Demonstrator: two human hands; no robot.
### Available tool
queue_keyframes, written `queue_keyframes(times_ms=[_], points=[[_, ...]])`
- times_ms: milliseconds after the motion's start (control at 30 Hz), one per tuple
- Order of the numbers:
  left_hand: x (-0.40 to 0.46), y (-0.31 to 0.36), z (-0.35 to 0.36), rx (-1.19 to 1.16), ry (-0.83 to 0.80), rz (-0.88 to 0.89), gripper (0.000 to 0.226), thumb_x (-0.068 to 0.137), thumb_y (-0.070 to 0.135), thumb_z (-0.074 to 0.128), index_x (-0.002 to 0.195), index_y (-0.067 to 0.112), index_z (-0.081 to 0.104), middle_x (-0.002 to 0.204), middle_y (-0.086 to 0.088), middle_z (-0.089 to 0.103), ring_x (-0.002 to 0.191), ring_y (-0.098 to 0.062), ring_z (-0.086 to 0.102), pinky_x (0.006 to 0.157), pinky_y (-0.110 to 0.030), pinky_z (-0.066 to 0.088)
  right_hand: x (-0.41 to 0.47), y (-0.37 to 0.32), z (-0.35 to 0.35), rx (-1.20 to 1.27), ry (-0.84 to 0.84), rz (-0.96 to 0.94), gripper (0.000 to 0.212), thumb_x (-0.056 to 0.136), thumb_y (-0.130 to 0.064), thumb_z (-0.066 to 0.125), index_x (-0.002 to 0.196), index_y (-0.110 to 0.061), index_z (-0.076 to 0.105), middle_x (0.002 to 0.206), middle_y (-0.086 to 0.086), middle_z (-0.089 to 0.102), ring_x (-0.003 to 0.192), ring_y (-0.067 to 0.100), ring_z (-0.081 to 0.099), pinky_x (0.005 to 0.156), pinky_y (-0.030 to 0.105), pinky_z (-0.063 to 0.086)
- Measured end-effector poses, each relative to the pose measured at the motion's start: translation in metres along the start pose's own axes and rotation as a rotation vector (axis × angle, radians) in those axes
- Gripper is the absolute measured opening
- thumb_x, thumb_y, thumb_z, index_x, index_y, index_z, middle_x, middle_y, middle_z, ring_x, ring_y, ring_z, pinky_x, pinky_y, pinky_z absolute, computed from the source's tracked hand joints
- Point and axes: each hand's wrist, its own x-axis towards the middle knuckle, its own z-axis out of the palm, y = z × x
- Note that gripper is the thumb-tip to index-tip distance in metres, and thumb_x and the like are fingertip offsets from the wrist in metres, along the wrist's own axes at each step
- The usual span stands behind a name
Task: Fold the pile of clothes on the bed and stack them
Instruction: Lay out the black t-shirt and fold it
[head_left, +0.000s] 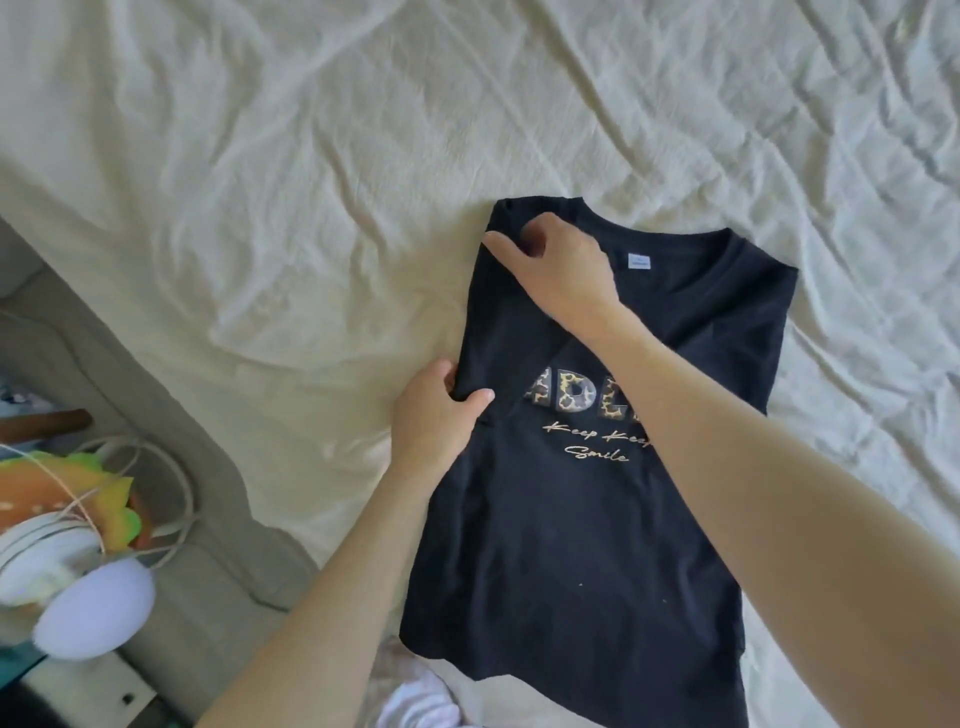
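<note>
T-shirt (597, 519): lay print-up, flat on bed sheet (260, 156), ready for side fold.
Left hand (441, 415): pinched shirt's left edge mid-length.
Right hand (556, 265): curled on shirt's left shoulder, fixing fold line.

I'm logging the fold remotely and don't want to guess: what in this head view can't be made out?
- Printed word on the black T-shirt: its end is hidden by the right forearm.
- Neck label: text too small to read.
- Left sleeve: tucked under fabric gripped by the left hand and right hand.
- White garment: cut off by the bottom edge.
- Bedside clutter: blurred, cut off by the left edge.
</note>
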Motion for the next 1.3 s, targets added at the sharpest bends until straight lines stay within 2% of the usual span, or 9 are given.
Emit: queue_keyframes(times_ms=[67,167,367,467,567,733,900,1100,1300], points=[[0.001,-0.003,-0.004,-0.016,-0.065,-0.035,0.029,0.082,0.031,0.067,0.092,0.005,0.06,0.09,-0.007,0.066,0.085,-0.026,0.061,0.077,-0.037,0.048,0.017,-0.007,0.004,0.052,-0.05,0.019,0.03,0.091,-0.039,0.056,0.09,-0.01,0.059,0.066,-0.007,0.048,0.062,0.011,0.046,0.056,0.026,0.035],[0.003,-0.011,-0.012,-0.138,-0.139,-0.076,0.024,0.081,0.029,0.069,0.095,0.011,0.064,0.092,-0.001,0.068,0.087,-0.02,0.064,0.083,-0.039,0.051,0.028,-0.006,0.009,0.318,-0.085,0.151,0.019,0.093,-0.022,0.056,0.106,-0.01,0.065,0.076,-0.009,0.052,0.074,0.008,0.048,0.072,0.023,0.04],[0.007,-0.016,-0.012,-0.124,-0.091,-0.096,0.027,0.079,0.036,0.07,0.087,0.012,0.062,0.083,0.004,0.065,0.081,-0.017,0.061,0.075,-0.032,0.047,0.018,-0.007,0.014,0.163,0.004,0.106,0.047,0.089,-0.056,0.05,0.067,-0.015,0.05,0.059,-0.005,0.049,0.057,0.01,0.046,0.054,0.028,0.034],[0.005,-0.017,-0.007,-0.114,-0.061,-0.112,0.032,0.077,0.044,0.07,0.084,0.015,0.061,0.081,0.005,0.065,0.082,-0.017,0.062,0.077,-0.035,0.049,0.005,0.011,0.005,-0.051,-0.101,0.135,0.05,0.081,-0.071,0.048,0.089,-0.022,0.054,0.08,-0.006,0.057,0.075,0.015,0.052,0.063,0.03,0.036],[0.002,-0.015,-0.004,-0.048,-0.04,-0.107,0.035,0.074,0.05,0.07,0.09,0.021,0.06,0.085,0.011,0.063,0.084,-0.015,0.061,0.078,-0.033,0.049,-0.004,0.029,-0.005,-0.094,-0.286,0.187,0.049,0.081,-0.049,0.066,0.115,-0.017,0.054,0.101,-0.002,0.054,0.087,0.016,0.048,0.071,0.03,0.037],[-0.001,-0.022,-0.012,-0.174,-0.141,-0.086,0.028,0.072,0.045,0.074,0.09,0.03,0.059,0.09,0.016,0.064,0.086,-0.005,0.062,0.076,-0.027,0.05,-0.02,0.037,-0.006,0.134,-0.109,0.301,0.032,0.087,-0.033,0.065,0.112,-0.014,0.057,0.102,0.0,0.059,0.095,0.017,0.052,0.075,0.027,0.037],[-0.028,-0.049,-0.017,-0.157,-0.136,-0.086,0.023,0.084,0.027,0.068,0.096,0.008,0.061,0.091,-0.007,0.068,0.087,-0.026,0.065,0.074,-0.041,0.054,-0.105,0.042,0.024,-0.196,0.185,0.06,0.048,0.093,-0.027,0.055,0.138,-0.013,0.043,0.138,0.007,0.046,0.127,0.026,0.04,0.097,0.041,0.035],[-0.074,-0.078,-0.006,-0.134,-0.089,-0.05,0.027,0.09,0.026,0.06,0.081,0.001,0.056,0.081,-0.016,0.063,0.078,-0.034,0.059,0.067,-0.043,0.047,-0.242,0.08,0.065,-0.327,-0.139,0.006,0.051,0.098,-0.028,0.046,0.146,-0.017,0.034,0.156,0.007,0.023,0.145,0.024,0.018,0.116,0.043,0.013],[-0.109,-0.114,0.006,-0.099,-0.165,-0.071,0.021,0.088,0.024,0.062,0.094,0.003,0.059,0.09,-0.013,0.066,0.084,-0.028,0.06,0.069,-0.033,0.046,-0.31,0.108,0.056,-0.065,-0.076,0.218,0.038,0.097,-0.017,0.049,0.135,-0.011,0.051,0.149,0.005,0.039,0.14,0.022,0.031,0.116,0.033,0.019]])
